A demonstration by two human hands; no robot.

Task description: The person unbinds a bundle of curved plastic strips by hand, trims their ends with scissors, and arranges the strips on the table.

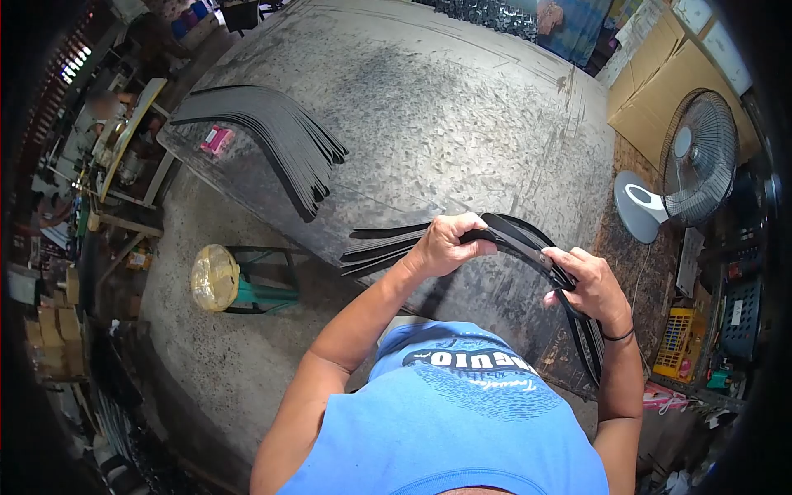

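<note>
**Two hands on one bowed bundle**

From where I stood, the bundle of dark strips lay across the near side of the table, already gripped from both sides, so neither hand was the nearer one. Its long axis ran left to right as a curve: loose ends fanned on the tabletop at the left, a crest between the two grips, then a drop past the right wrist toward the table's near edge.

The left hand pinched the strips beside the crest, fingers curled over and thumb pointing along them to the right. The right hand sat lower on the falling side, fingers bent over the strips, thumb facing inward; I couldn't make out the paler sliver by its fingertips. Both elbows were bent, the left forearm slanting inward, the right rising almost straight to a wrist with a dark band.

A second bundle lay well apart to the left, just beside a pink box.
</note>
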